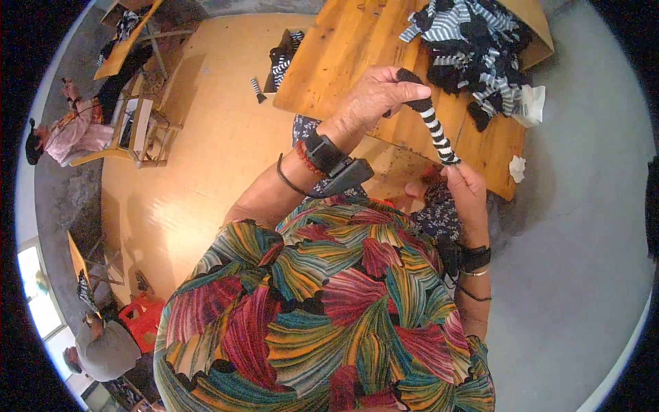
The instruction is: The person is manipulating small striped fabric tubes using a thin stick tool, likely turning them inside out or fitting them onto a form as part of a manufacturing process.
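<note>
Far left of frame, a person in a pale pink top (86, 130) sat in the upper part; a person in a grey top (108, 349) sat in the lower part, just beside a red object (142, 321). Upper centre-left: one small striped piece (257, 89) lay on the floor near a box (269, 84) containing more striped knits. Centre, upper: left hand (371, 96) pinched the black end of a black-and-white striped knit piece (431, 126) between thumb and fingers. The piece slanted down to the right above the wooden table (343, 58) — right hand (468, 187) pinched its lower end. Upper right: a heap of striped and black knits (473, 48) lay on the table beside a cardboard box (541, 31); white scrap (517, 169) at the table's right edge.
</note>
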`<move>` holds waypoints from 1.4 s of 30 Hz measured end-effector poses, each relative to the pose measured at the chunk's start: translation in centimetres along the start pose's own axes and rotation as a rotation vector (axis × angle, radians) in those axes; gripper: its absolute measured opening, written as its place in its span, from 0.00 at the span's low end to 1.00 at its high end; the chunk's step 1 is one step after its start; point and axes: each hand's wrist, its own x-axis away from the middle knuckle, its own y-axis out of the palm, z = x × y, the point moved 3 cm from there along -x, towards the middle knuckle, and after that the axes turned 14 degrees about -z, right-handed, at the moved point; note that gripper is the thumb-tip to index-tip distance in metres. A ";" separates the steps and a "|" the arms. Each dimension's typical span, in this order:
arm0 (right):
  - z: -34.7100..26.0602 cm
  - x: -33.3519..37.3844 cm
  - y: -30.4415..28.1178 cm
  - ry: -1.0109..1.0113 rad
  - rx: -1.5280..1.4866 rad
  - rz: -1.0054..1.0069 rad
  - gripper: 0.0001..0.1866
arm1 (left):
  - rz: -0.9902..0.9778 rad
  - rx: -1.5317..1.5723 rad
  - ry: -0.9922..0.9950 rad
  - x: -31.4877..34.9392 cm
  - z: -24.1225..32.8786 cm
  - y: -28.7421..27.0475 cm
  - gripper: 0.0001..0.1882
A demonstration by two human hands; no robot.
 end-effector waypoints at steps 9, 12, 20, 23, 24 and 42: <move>0.9 -1.0 1.0 0.111 -0.420 -0.065 0.10 | -0.027 0.172 0.057 -0.1 0.7 2.9 0.13; 1.3 -1.7 3.8 0.030 -0.882 -0.406 0.11 | -0.041 0.160 0.007 0.9 0.6 2.0 0.12; 0.1 -1.5 1.6 0.136 -0.431 -0.146 0.11 | 0.078 -0.029 0.134 1.1 0.1 -1.2 0.10; 0.0 -1.4 1.3 0.143 -0.355 -0.081 0.11 | 0.086 0.012 0.189 0.5 0.0 -1.8 0.09; -0.1 -1.4 1.3 0.150 -0.311 -0.064 0.11 | 0.095 -0.011 0.171 0.2 -0.1 -1.8 0.09; 0.3 -0.7 0.8 0.100 -0.537 -0.115 0.11 | -0.070 0.014 0.055 -0.5 0.9 -0.5 0.09</move>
